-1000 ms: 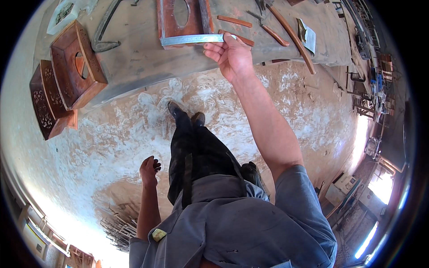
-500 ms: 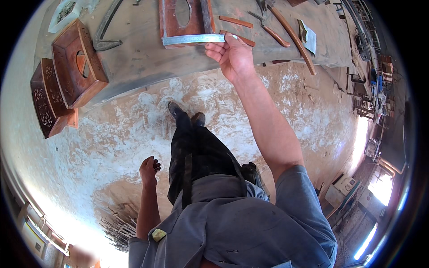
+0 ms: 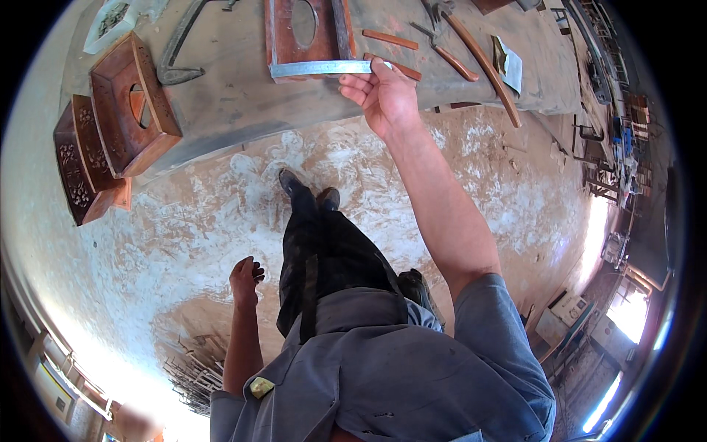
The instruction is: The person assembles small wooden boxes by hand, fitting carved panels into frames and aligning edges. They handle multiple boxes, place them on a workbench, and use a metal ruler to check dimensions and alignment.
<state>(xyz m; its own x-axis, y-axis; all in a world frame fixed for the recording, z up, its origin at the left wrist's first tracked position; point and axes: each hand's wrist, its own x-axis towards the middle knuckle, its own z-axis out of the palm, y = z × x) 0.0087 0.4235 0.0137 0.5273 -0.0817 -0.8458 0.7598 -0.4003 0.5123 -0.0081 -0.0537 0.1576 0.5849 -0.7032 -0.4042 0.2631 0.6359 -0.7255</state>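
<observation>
The dusty grey-brown worktop [image 3: 243, 96] spreads around the right hand's [image 3: 392, 99] fingers, its far side cut off. Left of those fingers sits one reddish-brown wooden box with an oval hole [image 3: 311, 54], cropped above. The fingers pinch one flat silvery metal ruler [image 3: 320, 68], reaching leftward across the box's near end, its markings illegible. The left hand [image 3: 244, 280] hangs well apart, fingers curled; whether they hold anything cannot be told. Two narrow reddish-brown wooden strips [image 3: 390, 38] lie beyond the right fingers, one partly hidden.
</observation>
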